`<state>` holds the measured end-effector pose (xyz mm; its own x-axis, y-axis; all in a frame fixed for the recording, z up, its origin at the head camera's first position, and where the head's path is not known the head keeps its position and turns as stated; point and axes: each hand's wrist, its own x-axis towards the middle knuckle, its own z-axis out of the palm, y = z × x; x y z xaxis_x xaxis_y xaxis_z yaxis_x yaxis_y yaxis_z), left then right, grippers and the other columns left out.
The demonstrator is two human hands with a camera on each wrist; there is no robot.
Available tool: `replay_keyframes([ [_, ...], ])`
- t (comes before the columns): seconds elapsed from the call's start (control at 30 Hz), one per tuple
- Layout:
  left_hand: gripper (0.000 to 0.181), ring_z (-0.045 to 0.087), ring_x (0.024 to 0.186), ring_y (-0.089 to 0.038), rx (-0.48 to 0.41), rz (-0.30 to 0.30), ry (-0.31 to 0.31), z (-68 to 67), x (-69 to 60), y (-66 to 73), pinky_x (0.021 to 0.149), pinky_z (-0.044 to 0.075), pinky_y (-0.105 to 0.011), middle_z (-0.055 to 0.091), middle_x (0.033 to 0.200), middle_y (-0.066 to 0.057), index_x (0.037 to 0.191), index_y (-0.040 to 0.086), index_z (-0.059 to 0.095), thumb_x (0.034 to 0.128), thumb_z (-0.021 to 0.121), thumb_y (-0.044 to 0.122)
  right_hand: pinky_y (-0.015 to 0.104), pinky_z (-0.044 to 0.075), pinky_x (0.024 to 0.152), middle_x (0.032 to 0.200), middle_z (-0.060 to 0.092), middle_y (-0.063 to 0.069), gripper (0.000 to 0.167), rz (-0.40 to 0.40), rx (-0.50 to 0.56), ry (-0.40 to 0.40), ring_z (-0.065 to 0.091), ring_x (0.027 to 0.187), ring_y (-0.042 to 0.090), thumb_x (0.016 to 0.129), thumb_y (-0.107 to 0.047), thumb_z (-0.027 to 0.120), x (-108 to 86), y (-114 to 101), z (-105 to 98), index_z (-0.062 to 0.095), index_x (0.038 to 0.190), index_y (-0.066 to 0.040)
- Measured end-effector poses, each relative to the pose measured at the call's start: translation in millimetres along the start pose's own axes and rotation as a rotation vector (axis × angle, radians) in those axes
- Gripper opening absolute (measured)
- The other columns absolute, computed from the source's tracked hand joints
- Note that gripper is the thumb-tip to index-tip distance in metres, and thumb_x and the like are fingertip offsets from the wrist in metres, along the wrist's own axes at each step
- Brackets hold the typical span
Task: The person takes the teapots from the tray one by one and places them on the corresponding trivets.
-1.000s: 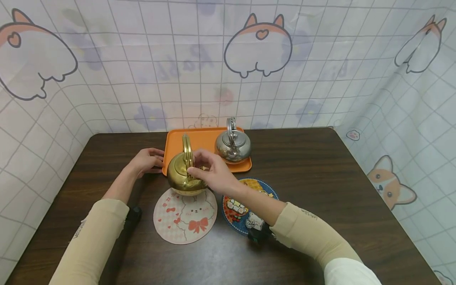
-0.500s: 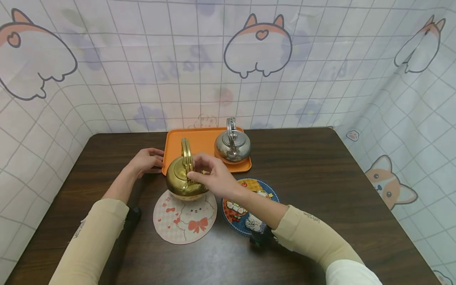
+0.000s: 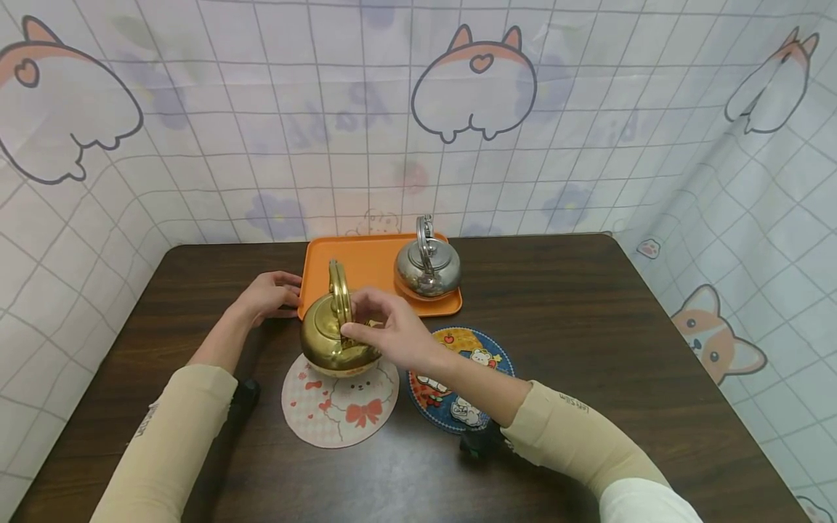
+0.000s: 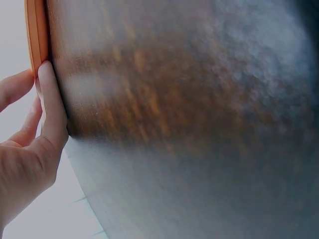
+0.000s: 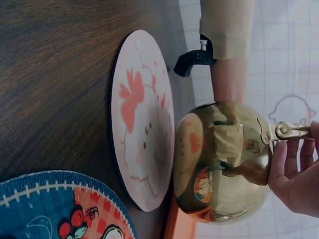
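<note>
My right hand (image 3: 395,327) grips the gold kettle (image 3: 333,349) at its arched handle, just above its body. In the right wrist view, the kettle's shiny body (image 5: 227,169) is close over the round pink rabbit placemat (image 5: 144,119); whether its base touches the mat I cannot tell. In the head view the kettle covers the far part of that mat (image 3: 327,421). My left hand (image 3: 264,296) touches the left edge of the orange tray (image 3: 366,254) with fairly straight fingers; the left wrist view shows the thumb (image 4: 52,94) at the tray's end.
A silver kettle (image 3: 428,270) stands on the tray's right side. Partly under my right forearm lies a round blue patterned placemat (image 3: 458,407). The dark wooden table (image 3: 588,327) meets a tile-patterned curtain (image 3: 366,145) at the back.
Held in my right hand, the gold kettle has come a little toward me and slightly left, farther over the pink placemat. My left hand stays at the tray.
</note>
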<state>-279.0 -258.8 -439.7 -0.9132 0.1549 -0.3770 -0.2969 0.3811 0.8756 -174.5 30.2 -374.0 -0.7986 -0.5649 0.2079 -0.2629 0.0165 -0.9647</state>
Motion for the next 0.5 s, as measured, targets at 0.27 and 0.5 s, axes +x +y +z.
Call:
replay_keyframes([
  [0.27, 0.057, 0.066, 0.1, -0.022, -0.005, 0.004, 0.004, 1.1, 1.0, 1.5, 0.089, 0.06, -0.038, 0.051, 0.142, -0.032, 0.149, -0.01, 0.037, 0.0975, 0.06, -0.005, 0.031, 0.056, 0.087, 0.105, 0.066, 0.009, 0.015, -0.012, 0.0, -0.012, 0.065, 0.099, 0.017, 0.098, -0.004, 0.069, -2.9, -1.9, 1.5, 0.064, 0.113, -0.002],
  [0.5, 0.057, 0.066, 0.096, -0.019, -0.002, 0.008, 0.0, 1.2, 1.2, -0.4, 0.089, 0.06, -0.037, 0.05, 0.141, -0.032, 0.149, -0.01, 0.037, 0.0978, 0.06, -0.005, 0.032, 0.056, 0.088, 0.104, 0.067, 0.009, 0.015, 0.001, 0.011, -0.02, 0.065, 0.099, 0.017, 0.098, -0.005, 0.069, -7.6, -1.4, 2.5, 0.065, 0.112, -0.002],
])
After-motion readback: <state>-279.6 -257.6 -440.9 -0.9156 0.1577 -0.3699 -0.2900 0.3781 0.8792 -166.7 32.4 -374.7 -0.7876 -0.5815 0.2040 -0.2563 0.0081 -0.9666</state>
